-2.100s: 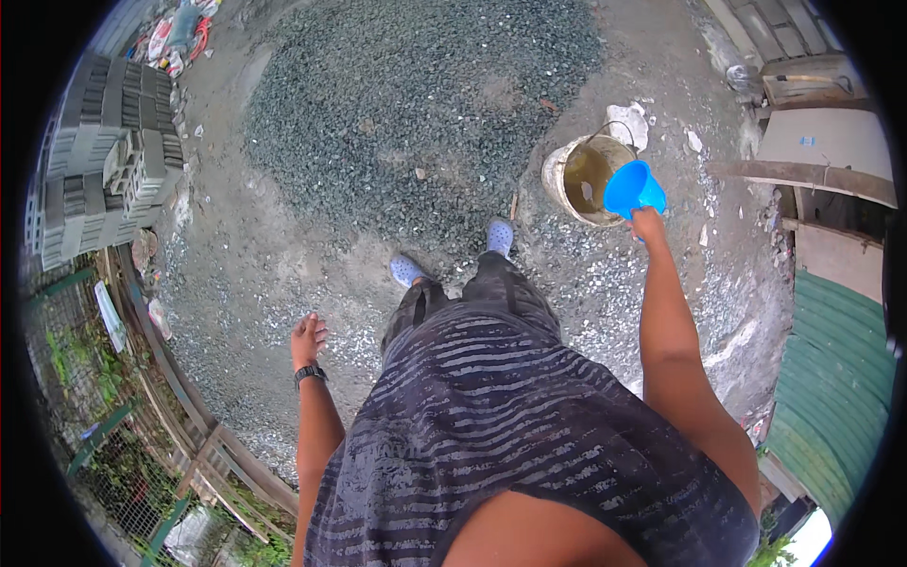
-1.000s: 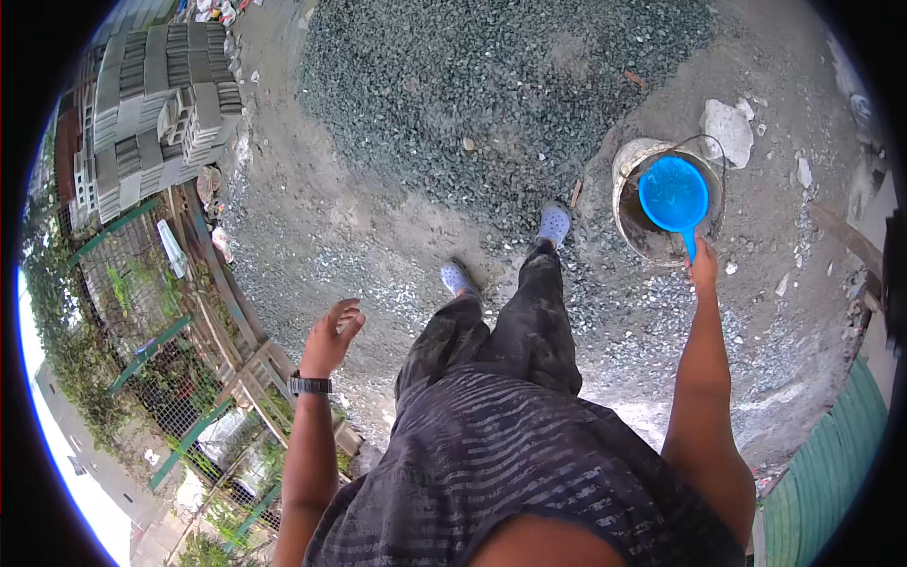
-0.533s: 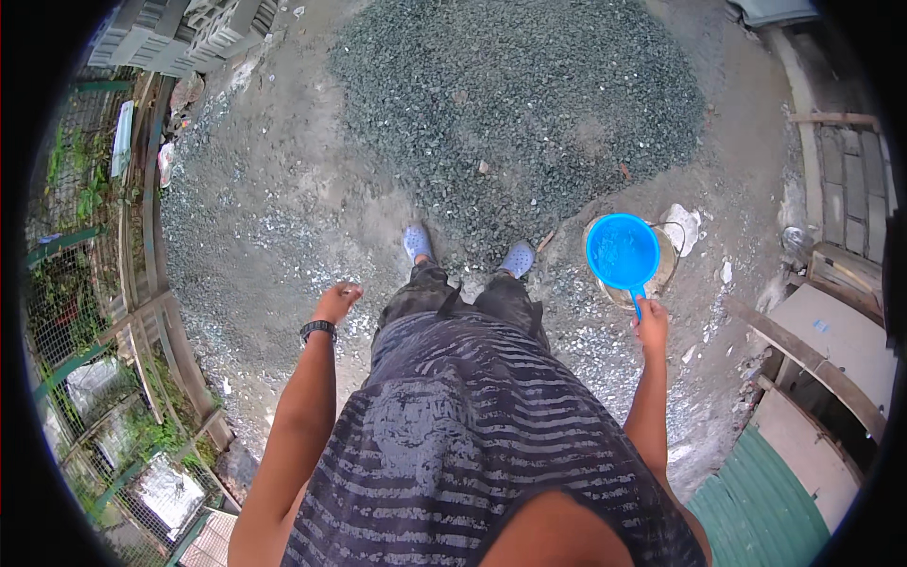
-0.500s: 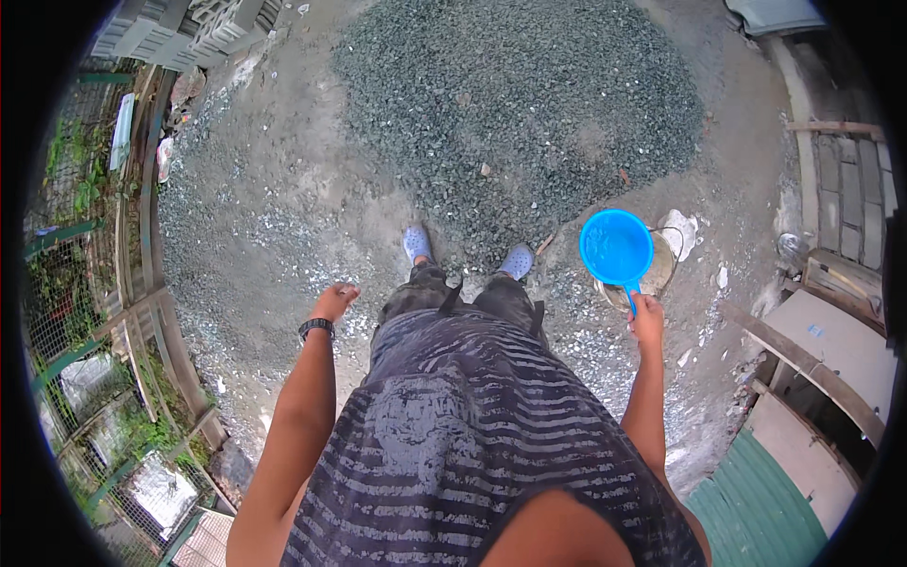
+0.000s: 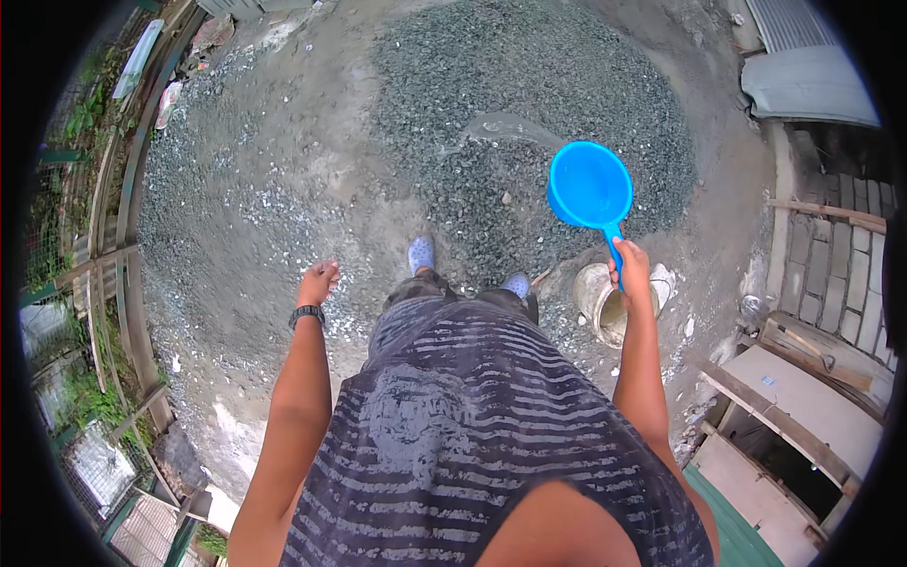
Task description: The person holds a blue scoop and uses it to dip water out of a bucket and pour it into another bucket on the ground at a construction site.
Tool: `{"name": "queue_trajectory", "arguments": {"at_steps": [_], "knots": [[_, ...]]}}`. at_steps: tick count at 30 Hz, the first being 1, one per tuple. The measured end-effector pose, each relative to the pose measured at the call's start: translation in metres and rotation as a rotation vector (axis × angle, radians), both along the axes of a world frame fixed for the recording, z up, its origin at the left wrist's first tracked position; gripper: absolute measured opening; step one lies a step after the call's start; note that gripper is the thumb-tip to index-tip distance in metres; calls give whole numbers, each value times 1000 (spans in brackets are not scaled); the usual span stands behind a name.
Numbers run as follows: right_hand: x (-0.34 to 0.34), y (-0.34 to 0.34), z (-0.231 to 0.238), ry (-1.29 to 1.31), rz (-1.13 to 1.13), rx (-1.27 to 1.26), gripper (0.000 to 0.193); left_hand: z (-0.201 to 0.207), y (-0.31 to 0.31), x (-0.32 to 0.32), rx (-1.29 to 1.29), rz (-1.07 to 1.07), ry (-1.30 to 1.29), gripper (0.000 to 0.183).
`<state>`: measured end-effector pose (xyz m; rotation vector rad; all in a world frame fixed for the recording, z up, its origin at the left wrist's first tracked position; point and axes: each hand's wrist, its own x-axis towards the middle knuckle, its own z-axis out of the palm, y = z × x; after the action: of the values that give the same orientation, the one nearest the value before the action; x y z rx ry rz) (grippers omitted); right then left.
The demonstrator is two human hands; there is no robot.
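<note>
My right hand grips the handle of a blue plastic dipper, held out over the near right part of a gravel heap. A streak of water arcs away from the dipper's rim to the left, above the stones. Below my right forearm stands a dirty pale bucket, partly covered by the hand and arm. My left hand, with a dark watch at the wrist, hangs over the ground at left. Its fingers are loosely curled and nothing shows in them.
My feet in pale clogs stand at the heap's near edge. A wood and wire mesh fence runs along the left. On the right are a block wall, boards and a corrugated metal sheet.
My right hand has swung the dipper forward and up from above the bucket, and water now flies out leftward. My left hand has shifted slightly left, and its fingers have curled more.
</note>
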<state>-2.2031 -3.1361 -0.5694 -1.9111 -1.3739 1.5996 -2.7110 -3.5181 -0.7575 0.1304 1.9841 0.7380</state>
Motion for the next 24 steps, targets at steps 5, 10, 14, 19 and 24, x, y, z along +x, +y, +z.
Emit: {"name": "queue_trajectory", "arguments": {"at_steps": [5,10,14,19,24], "knots": [[-1,-37,18,-20,-36,26,28,-31,-32,0,-81,19,-105,42],[-20,-77,36,-87,-122,-55,24,-47,-38,-9,-110,37,-113,40],[-39,-75,27,-189,-95,-144,21,-55,-23,-30,-61,34,-144,41],[-64,-50,11,-223,38,-123,21,-45,-4,-55,25,51,-105,43],[-68,-50,20,-139,-26,-112,20,-32,11,-63,83,82,-59,42]]}}
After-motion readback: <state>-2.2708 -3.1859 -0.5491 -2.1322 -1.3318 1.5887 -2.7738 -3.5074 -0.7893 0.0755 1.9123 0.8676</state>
